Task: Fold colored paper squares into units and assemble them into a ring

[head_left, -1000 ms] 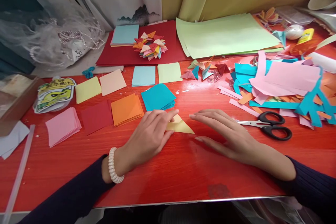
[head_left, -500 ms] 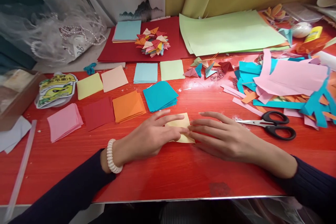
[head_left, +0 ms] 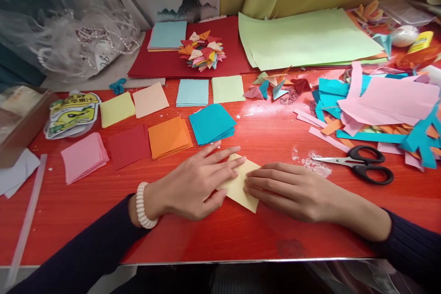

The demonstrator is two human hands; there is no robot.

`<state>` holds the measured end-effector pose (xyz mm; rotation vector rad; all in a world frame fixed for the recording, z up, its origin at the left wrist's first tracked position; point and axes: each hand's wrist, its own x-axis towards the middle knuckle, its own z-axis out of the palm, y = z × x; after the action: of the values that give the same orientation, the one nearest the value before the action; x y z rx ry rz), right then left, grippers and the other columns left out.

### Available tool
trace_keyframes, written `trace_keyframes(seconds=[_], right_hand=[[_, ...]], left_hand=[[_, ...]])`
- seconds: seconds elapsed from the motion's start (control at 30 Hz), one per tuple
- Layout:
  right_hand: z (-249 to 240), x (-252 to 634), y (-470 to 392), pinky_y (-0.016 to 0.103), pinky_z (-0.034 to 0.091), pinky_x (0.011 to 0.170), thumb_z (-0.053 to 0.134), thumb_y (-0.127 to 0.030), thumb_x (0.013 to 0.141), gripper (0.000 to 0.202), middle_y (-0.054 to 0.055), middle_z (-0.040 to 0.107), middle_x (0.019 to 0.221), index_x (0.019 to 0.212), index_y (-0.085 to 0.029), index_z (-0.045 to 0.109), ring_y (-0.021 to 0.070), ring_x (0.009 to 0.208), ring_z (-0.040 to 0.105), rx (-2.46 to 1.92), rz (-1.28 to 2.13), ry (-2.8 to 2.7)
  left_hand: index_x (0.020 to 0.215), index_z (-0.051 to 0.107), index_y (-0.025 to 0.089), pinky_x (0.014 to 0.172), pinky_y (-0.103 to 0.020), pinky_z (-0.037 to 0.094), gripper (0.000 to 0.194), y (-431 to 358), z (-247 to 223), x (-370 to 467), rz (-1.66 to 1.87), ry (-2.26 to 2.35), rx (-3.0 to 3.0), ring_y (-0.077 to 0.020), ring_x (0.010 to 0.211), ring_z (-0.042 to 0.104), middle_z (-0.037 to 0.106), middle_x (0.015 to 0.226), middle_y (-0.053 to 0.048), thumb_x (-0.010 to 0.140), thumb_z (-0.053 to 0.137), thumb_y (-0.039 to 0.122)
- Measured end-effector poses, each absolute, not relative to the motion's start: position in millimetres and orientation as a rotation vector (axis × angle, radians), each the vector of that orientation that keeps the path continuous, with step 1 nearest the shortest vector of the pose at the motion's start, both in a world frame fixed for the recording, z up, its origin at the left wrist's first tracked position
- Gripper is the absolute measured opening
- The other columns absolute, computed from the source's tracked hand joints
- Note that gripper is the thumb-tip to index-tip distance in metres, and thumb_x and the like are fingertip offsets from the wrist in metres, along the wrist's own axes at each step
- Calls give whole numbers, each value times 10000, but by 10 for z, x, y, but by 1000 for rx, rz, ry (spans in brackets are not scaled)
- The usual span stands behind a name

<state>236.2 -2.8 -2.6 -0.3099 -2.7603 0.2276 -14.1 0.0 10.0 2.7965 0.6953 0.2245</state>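
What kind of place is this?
Probably a home craft table: black-handled scissors, a pile of cut paper scraps, and square stacks like the orange paper lie around the hands.

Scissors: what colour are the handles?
The scissors' handles are black; the head view, the only one, shows them clearly.

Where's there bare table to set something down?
Bare red table shows between the teal stack and the pink strips, between the scissors and your right sleeve, and on the near side between right and left sleeve. It's crowded far right, with heaped paper scraps, and left, around the coloured stacks.
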Motion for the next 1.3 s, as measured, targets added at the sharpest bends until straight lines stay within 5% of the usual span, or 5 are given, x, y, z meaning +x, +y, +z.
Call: trace_keyframes(seconds=[0.17,0.43,0.77,0.97,1.3], right_hand=[[-24,2277,-68,332,483,722,484,-113,854,157,79,643,882,972,-111,588,183,873,572,-510,386,-2614],[-37,2099,-128,274,448,618,427,-164,888,135,65,542,786,871,-141,559,142,712,508,-983,700,-2341],[-68,1989,-70,232,403,557,438,-195,889,93,21,526,741,846,-167,516,117,637,515,-1314,592,-2248],[-112,1979,-61,235,429,554,465,-193,872,207,35,570,809,1077,-158,461,136,685,556,-1367,450,-2226],[-152,2045,-73,354,502,753,456,-251,881,311,113,546,1003,1172,-142,462,207,898,555,-1314,221,-2265]], left_hand=[[1030,574,127,976,-416,378,245,-8,65,-87,427,728,2904,-217,1044,530,619,1076,-85,884,469,294],[921,540,100,790,-311,497,138,-89,69,-54,737,914,2773,-166,839,603,653,874,-66,868,507,224],[1135,507,73,880,-329,473,277,-127,-4,-97,558,996,2930,-201,1015,544,577,1116,-107,901,459,213],[1144,518,61,835,-344,486,273,-123,22,-112,497,901,2938,-200,967,562,610,1080,-109,920,368,103],[1113,541,45,813,-343,500,259,-106,27,-96,551,877,2952,-201,947,574,631,1030,-112,915,380,91]])
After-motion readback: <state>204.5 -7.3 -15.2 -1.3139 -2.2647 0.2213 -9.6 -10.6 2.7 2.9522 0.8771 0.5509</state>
